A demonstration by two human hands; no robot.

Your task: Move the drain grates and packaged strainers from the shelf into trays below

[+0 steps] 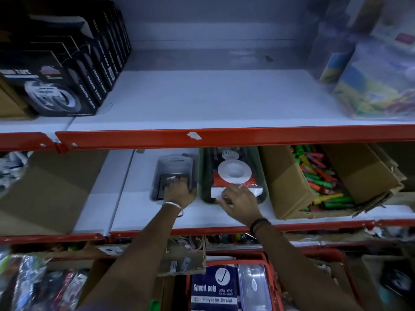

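Note:
On the lower shelf stand two trays side by side. My left hand (pixel 179 191) reaches into the clear grey tray (pixel 175 159), fingers curled over a shiny metal drain grate (pixel 171 178) lying on dark pieces inside. My right hand (pixel 240 203) pinches the near edge of a packaged strainer (pixel 234 170), a white round disc on an orange card in clear plastic, which lies in the green tray (pixel 205 171). The white upper shelf (pixel 213 97) is bare in its middle.
Black nano tape boxes (pixel 67 86) fill the upper shelf's left; colourful wrapped packs (pixel 381 81) stand at its right. A torn cardboard box of coloured pieces (pixel 323 180) sits right of the green tray. A red basket with a thread box (pixel 213 288) is below.

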